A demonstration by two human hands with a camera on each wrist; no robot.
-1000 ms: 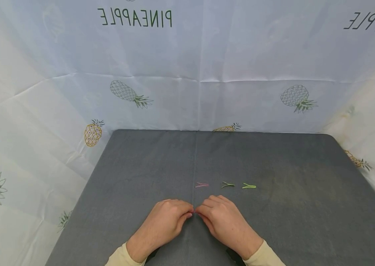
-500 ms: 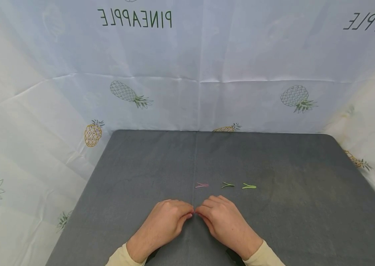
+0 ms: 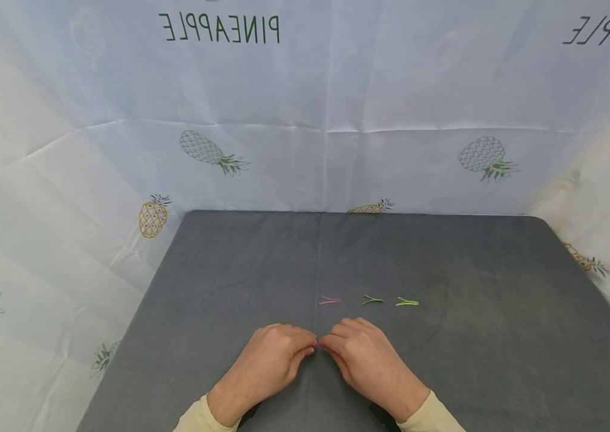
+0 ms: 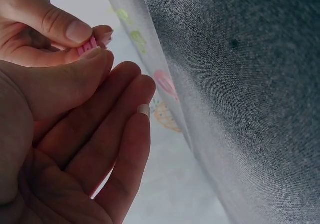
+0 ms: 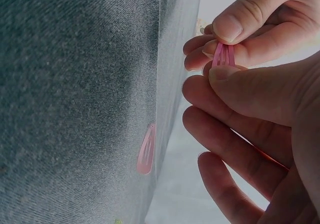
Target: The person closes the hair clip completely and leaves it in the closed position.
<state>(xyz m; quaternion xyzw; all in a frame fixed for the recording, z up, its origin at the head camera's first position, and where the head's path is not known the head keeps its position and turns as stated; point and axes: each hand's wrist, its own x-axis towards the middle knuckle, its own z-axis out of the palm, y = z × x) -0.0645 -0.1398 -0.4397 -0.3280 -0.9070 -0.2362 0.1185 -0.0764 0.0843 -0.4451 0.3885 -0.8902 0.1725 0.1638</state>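
Note:
A pink snap hair clip (image 5: 223, 55) is pinched between my two hands, one end in each. My left hand (image 3: 274, 358) holds one end between thumb and finger; its other fingers are loosely bent in the left wrist view. The other end is in the thumb-and-finger pinch of my right hand (image 3: 364, 358). Fingertips cover most of the clip in the head view. Just beyond the hands, a second pink hair clip (image 3: 329, 300), a green hair clip (image 3: 373, 299) and a yellow-green hair clip (image 3: 407, 302) lie in a row, their prongs spread in a V.
A dark grey cloth covers the table (image 3: 478, 336), with a crease running down its middle. White curtains (image 3: 262, 84) printed with pineapples stand behind the table and along both sides.

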